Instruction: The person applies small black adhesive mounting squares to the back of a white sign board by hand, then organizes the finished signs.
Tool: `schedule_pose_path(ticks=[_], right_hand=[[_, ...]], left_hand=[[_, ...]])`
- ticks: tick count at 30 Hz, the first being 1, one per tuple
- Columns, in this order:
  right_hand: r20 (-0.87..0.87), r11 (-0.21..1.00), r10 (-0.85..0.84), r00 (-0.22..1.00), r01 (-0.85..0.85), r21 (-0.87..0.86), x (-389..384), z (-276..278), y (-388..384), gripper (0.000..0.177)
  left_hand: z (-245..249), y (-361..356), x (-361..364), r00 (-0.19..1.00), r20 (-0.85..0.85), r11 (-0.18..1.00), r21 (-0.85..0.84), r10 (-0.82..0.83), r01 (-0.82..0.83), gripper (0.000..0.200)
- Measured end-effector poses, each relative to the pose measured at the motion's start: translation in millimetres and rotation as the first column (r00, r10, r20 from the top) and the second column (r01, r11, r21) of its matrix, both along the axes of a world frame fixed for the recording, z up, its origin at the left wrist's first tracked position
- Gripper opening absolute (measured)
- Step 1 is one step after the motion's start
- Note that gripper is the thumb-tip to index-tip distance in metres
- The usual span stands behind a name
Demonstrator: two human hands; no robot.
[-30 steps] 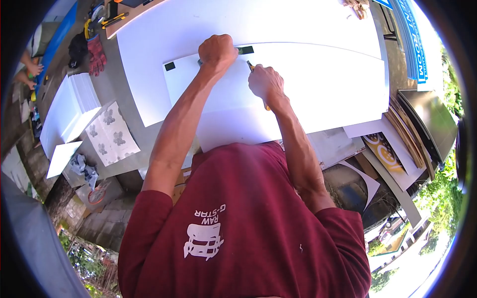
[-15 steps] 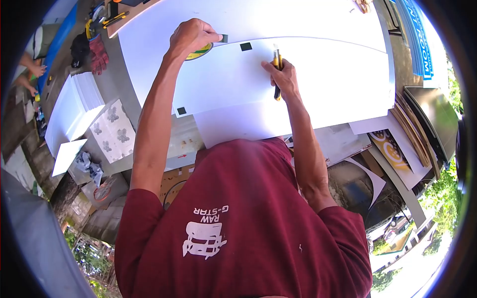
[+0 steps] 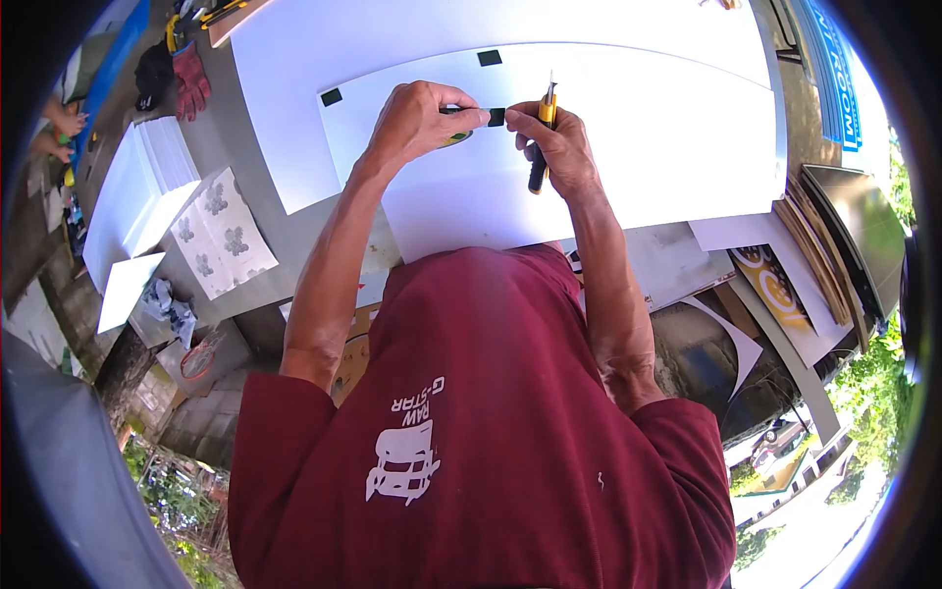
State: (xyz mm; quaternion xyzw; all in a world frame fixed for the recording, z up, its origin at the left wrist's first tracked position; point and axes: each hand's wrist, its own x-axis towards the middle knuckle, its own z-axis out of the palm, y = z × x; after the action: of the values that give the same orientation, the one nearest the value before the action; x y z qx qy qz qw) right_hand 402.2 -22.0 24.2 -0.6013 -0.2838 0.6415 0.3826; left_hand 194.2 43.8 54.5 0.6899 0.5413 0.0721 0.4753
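My left hand (image 3: pixel 417 123) is closed round a roll of black tape (image 3: pixel 457 139) with a yellow-green label inside. A short dark tape end (image 3: pixel 497 118) sticks out from it, between both hands. My right hand (image 3: pixel 567 152) grips a yellow-and-black utility knife (image 3: pixel 548 116), its blade pointing away from me. The right thumb and fingertip are at the free end of the tape. Below both hands lies a white sheet (image 3: pixel 648 147). One black tape square (image 3: pixel 332 96) sits at its far left corner, another black square (image 3: pixel 490 58) along its far edge.
A larger white board (image 3: pixel 324 39) lies beneath the sheet. To the left are red gloves (image 3: pixel 191 83), a stack of white sheets (image 3: pixel 132 191) and a patterned panel (image 3: pixel 224 236). Another person's hands (image 3: pixel 64 133) show at far left. Boards (image 3: pixel 810 255) lean at right.
My left hand has come down and right with the tape roll, meeting my right hand at the tape end. The far-left tape square has come into view; the near-left one is now hidden.
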Motion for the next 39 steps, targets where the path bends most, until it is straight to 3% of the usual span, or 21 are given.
schedule_pose_path(ticks=[3, 7, 10, 13, 16, 19, 22, 25, 28, 39], right_hand=[[0.004, 0.996, -0.086, 0.996, 0.086, -0.007, 1.6, 3.2, -8.7, 0.024], [-0.062, 1.000, -0.021, 0.998, 0.021, 0.005, 8.6, -6.2, -22.3, 0.022], [-0.017, 1.000, -0.007, 1.000, 0.007, 0.023, 10.9, -9.0, -31.7, 0.020], [0.136, 0.999, 0.037, 0.990, -0.039, 0.012, 12.3, -8.3, -36.5, 0.021], [0.318, 0.990, 0.140, 0.938, -0.137, -0.031, 14.6, -14.5, -36.7, 0.023], [0.341, 0.988, 0.156, 0.927, -0.140, -0.071, 11.7, -26.4, -38.7, 0.023], [0.398, 0.988, 0.156, 0.904, -0.137, -0.076, 10.7, -45.6, -37.1, 0.023], [0.428, 0.984, 0.175, 0.887, -0.149, -0.093, 10.2, -54.8, -32.6, 0.024], [0.521, 0.976, 0.218, 0.825, -0.189, -0.108, 4.3, -53.1, -32.2, 0.026], [0.694, 0.980, 0.166, 0.701, -0.194, -0.039, -3.4, -57.3, -32.7, 0.026]], left_hand=[[-6.1, -11.1, 7.8, 0.997, 0.077, 0.999, 0.036, 0.019, -0.021, 0.033], [-11.6, -24.7, 11.0, 0.993, 0.118, 0.999, 0.014, 0.032, -0.034, 0.034], [-17.3, -31.7, 10.4, 0.998, 0.064, 1.000, 0.013, 0.010, -0.011, 0.033], [-18.4, -36.1, 11.1, 0.999, 0.032, 0.999, -0.054, -0.001, 0.003, 0.035], [-3.6, -35.5, 14.4, 0.995, -0.091, 0.949, -0.315, -0.036, 0.006, 0.038], [1.6, -37.3, 17.4, 0.996, -0.090, 0.911, -0.413, -0.026, -0.014, 0.038], [-6.1, -49.8, 26.1, 0.958, -0.287, 0.969, -0.236, 0.008, -0.079, 0.037], [-11.4, -51.7, 23.1, 0.948, -0.318, 0.990, -0.131, 0.014, -0.059, 0.035], [-16.6, -53.5, 25.7, 0.911, -0.410, 0.999, -0.005, -0.051, 0.053, 0.028], [-32.1, -54.7, 42.2, 0.841, -0.526, 0.987, 0.020, -0.125, 0.159, 0.019]])
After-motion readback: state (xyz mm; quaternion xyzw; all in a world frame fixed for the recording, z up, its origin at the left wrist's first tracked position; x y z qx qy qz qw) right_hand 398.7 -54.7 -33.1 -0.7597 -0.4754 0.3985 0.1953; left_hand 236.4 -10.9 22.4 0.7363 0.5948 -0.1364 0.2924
